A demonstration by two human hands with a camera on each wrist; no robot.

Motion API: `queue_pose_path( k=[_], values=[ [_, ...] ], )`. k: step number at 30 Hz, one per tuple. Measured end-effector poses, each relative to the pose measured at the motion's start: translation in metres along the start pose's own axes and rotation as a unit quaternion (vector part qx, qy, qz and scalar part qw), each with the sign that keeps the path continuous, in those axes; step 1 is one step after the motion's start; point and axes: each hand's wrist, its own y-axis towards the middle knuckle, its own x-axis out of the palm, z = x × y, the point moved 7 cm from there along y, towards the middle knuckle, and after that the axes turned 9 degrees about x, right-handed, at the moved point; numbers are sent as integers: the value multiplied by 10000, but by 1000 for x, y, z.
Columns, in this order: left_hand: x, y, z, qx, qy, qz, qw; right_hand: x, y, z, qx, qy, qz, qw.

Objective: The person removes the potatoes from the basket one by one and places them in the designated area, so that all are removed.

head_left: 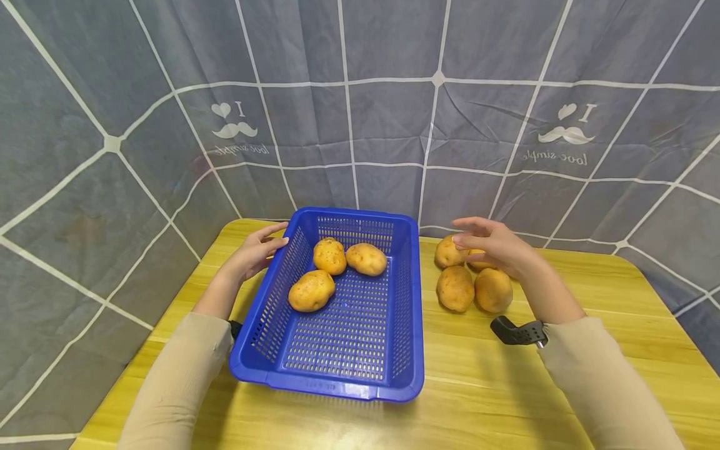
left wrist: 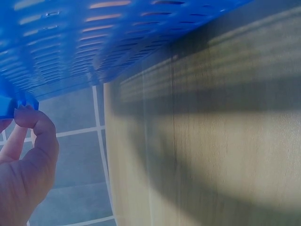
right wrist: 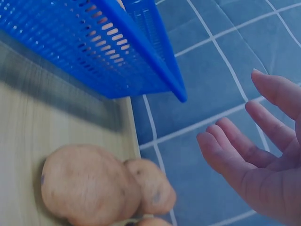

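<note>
A blue plastic basket has three potatoes inside: one at the left, one at the back and one further right. My left hand holds the basket's left rim near the far corner; in the left wrist view the thumb bends against the rim. Over a group of several potatoes right of the basket hovers my right hand. Its fingers are spread and loosely bent with nothing between them, as the right wrist view shows. The hand partly hides a rear potato.
Basket and loose potatoes are on a yellow wood-grain table. Behind the table hangs a grey curtain with white grid lines. A black wrist strap sticks out below the right forearm.
</note>
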Motion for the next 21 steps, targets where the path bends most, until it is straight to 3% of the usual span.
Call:
queue_pose_path(
  k=[21],
  values=[
    [0,1,-1,-77,-74,46,9999,54,44,-30,4,174,-193,9997]
  ],
)
